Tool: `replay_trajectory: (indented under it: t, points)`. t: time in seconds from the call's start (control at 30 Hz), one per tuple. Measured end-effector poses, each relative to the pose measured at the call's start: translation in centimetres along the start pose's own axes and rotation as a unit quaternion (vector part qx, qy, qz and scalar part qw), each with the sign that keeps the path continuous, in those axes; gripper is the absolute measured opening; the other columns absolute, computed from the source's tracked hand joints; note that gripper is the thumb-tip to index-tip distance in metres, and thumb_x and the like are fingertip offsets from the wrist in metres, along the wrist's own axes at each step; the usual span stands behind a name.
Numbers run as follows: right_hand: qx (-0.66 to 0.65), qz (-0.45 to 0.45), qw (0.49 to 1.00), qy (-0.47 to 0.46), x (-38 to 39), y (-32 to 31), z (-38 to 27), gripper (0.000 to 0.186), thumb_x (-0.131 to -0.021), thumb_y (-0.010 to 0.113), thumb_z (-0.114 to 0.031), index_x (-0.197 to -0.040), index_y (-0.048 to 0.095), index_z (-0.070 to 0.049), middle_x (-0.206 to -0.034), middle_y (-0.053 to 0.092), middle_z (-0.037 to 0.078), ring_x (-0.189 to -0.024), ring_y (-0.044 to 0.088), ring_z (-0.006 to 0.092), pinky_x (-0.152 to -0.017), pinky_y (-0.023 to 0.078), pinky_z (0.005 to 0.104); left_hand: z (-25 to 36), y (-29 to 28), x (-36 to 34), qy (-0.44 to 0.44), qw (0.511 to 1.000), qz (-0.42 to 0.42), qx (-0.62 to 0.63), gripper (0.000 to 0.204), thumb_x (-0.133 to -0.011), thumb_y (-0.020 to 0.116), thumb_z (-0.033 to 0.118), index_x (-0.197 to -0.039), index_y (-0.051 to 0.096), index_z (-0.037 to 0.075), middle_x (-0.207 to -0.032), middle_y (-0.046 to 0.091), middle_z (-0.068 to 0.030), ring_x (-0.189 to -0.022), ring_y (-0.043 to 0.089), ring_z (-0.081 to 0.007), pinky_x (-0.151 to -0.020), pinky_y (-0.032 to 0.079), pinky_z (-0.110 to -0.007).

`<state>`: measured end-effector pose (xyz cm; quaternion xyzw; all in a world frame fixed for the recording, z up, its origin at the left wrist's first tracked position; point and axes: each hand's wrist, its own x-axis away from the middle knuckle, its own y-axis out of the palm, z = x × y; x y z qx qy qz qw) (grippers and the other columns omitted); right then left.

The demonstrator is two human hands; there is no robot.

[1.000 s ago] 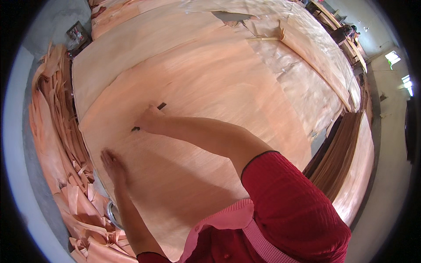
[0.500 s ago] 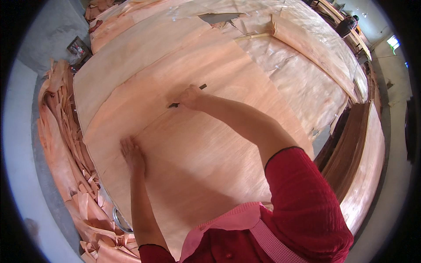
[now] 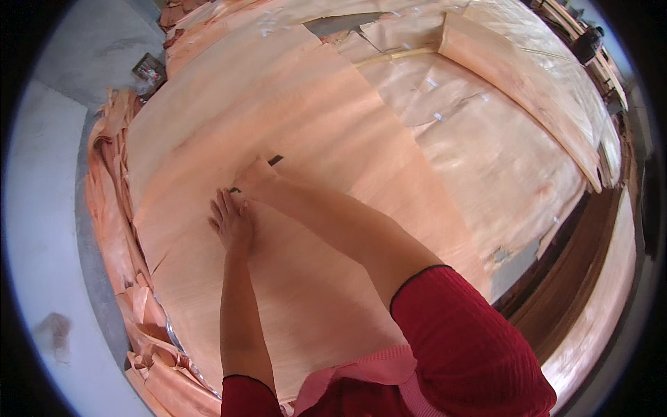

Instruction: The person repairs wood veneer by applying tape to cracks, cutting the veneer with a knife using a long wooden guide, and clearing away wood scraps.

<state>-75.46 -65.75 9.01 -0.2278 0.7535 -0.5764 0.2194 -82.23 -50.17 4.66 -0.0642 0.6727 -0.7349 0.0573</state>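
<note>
A broad sheet of pinkish-tan wood veneer [image 3: 326, 278] lies flat in front of me. My left hand [image 3: 233, 219] rests on it, fingers spread and palm down. Just beyond and to its right, my right hand [image 3: 257, 182] is closed around a slim dark knife-like tool [image 3: 276, 160]. One end of the tool sticks out past the back of the fist, and its other dark end shows right by my left fingertips. Where it meets the veneer cannot be made out clearly. My two hands are almost touching.
Crumpled veneer scraps [image 3: 111, 201] are heaped along the left side by the wall. A paler, taped veneer sheet [image 3: 479, 153] lies to the right, with a curled strip [image 3: 514, 83] on it. Stacked veneer [image 3: 583, 278] stands at the right. Another person [image 3: 587, 45] is far back.
My right hand has moved toward me and left with the tool, closing in on my left hand. My left hand has shifted slightly right and farther forward on the sheet.
</note>
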Motion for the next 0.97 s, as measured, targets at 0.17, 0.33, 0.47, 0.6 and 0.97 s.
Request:
replay_trajectory:
  t: [0.17,0.33,0.47,0.6,0.97]
  points:
    - [0.000,0.013,1.000,-0.028,1.3,0.6,2.5,0.026,-0.082,0.053,-0.021,-0.108,0.058,-0.020,-0.103,0.059,0.003,-0.092,0.059,0.0201,-0.071,0.046,0.0356,1.8,1.1,-0.9,-0.036,0.999,0.029,0.009,0.057,-0.092,0.034,0.036,-0.140,0.015,0.011,-0.147,0.012,-0.0047,-0.136,0.008,-0.0258,-0.108,0.009,-0.045]
    - [0.016,0.033,0.999,-0.032,3.5,1.3,7.0,0.027,-0.081,0.054,-0.020,-0.108,0.057,-0.019,-0.101,0.060,0.003,-0.089,0.060,0.0196,-0.069,0.047,0.0341,2.1,1.3,-0.4,-0.026,0.998,0.063,-0.006,0.060,-0.091,0.037,0.040,-0.140,0.016,0.011,-0.147,0.014,-0.0065,-0.135,0.011,-0.0265,-0.108,0.010,-0.045]
    - [0.067,0.062,0.996,-0.006,7.4,0.1,12.5,0.028,-0.080,0.054,-0.020,-0.108,0.057,-0.017,-0.099,0.061,0.003,-0.086,0.061,0.0191,-0.067,0.048,0.0329,2.6,1.5,-0.1,-0.046,0.997,0.051,-0.036,0.064,-0.090,0.038,0.044,-0.140,0.017,0.010,-0.146,0.015,-0.0081,-0.135,0.012,-0.0272,-0.108,0.011,-0.044]
    - [0.133,0.038,0.990,0.011,10.1,-2.6,13.9,0.028,-0.082,0.052,-0.018,-0.109,0.055,-0.018,-0.089,0.063,0.002,-0.077,0.063,0.0190,-0.061,0.047,0.0309,2.2,1.2,-0.6,-0.013,0.998,0.064,-0.025,0.066,-0.089,0.038,0.046,-0.139,0.017,0.008,-0.145,0.016,-0.0097,-0.134,0.012,-0.0274,-0.108,0.010,-0.044]
    - [0.096,-0.075,0.989,0.085,9.4,-4.3,12.6,0.030,-0.084,0.046,-0.022,-0.113,0.054,-0.020,-0.087,0.064,0.009,-0.082,0.063,0.0251,-0.068,0.046,0.0381,16.2,1.5,4.1,0.095,0.994,0.001,0.049,0.077,-0.083,0.049,0.050,-0.140,0.014,0.013,-0.146,0.011,-0.0116,-0.135,0.008,-0.0313,-0.104,0.006,-0.058]
